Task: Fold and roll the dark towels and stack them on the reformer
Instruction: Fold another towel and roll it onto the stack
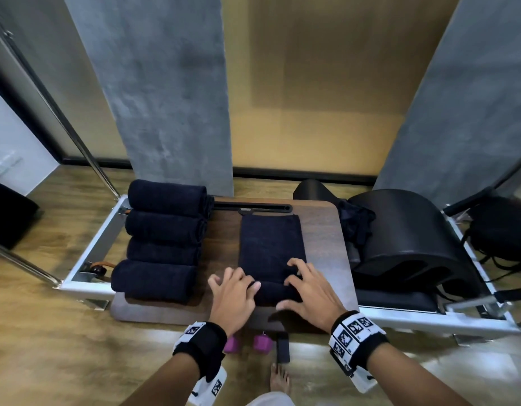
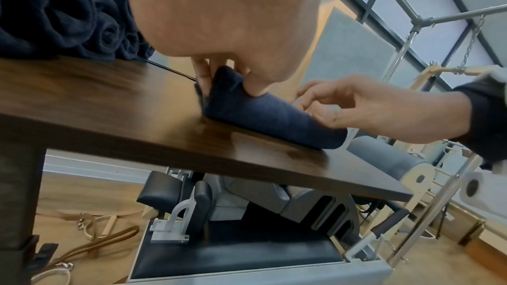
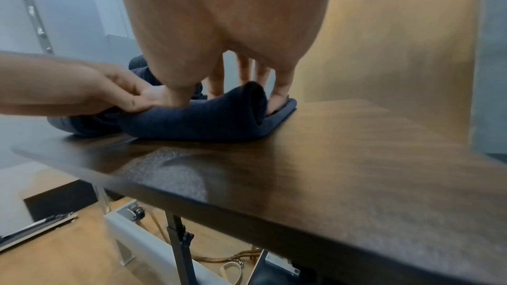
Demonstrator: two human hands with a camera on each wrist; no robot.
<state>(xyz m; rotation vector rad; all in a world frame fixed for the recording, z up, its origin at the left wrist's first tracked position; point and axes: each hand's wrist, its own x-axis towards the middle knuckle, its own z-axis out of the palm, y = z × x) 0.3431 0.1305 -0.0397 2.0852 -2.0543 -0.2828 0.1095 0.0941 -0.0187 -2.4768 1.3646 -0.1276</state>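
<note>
A dark towel [image 1: 271, 244], folded into a long strip, lies on the wooden board [image 1: 323, 230] across the reformer. Its near end is rolled up into a short roll [image 2: 269, 120]. My left hand [image 1: 241, 284] grips the roll's left end, thumb in front and fingers behind, as the left wrist view shows [image 2: 227, 81]. My right hand [image 1: 291, 288] curls over the right end [image 3: 227, 94], fingers behind the roll [image 3: 208, 120] and thumb on its near side. Several finished rolled towels [image 1: 165, 235] lie side by side on the board's left.
The reformer's white frame [image 1: 89, 253] runs left and right under the board. A black arc barrel [image 1: 408, 238] stands close on the right, loose dark cloth [image 1: 355, 227] beside it. Purple dumbbells [image 1: 262, 341], a dark flat object [image 1: 282, 347] and my foot [image 1: 279, 379] are on the floor.
</note>
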